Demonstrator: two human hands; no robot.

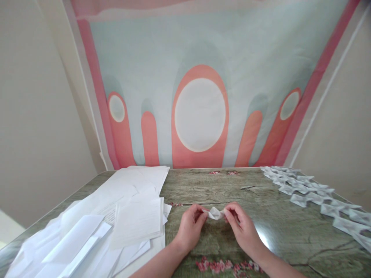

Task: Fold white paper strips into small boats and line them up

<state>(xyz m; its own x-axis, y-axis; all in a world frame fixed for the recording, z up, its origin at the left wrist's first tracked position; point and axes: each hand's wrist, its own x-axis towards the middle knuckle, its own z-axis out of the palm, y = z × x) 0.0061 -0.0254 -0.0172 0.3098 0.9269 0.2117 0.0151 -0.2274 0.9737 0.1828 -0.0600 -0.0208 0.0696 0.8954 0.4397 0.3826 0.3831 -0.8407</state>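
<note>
A small folded white paper piece [215,213] is stretched between my two hands above the middle of the table. Its centre rises to a point, and its two ends run out sideways into my fingers. My left hand [191,226] pinches the left end between thumb and fingers. At the right end, my right hand [240,224] closes in a similar pinch. The fingertips cover both tips of the paper.
White sheets and cut squares of paper [139,224] lie in an overlapping pile on the left. Along the right side, several folded paper pieces [311,195] stand in rows on the wood-patterned table [197,185]. A coloured backdrop [246,50] hangs behind the far edge.
</note>
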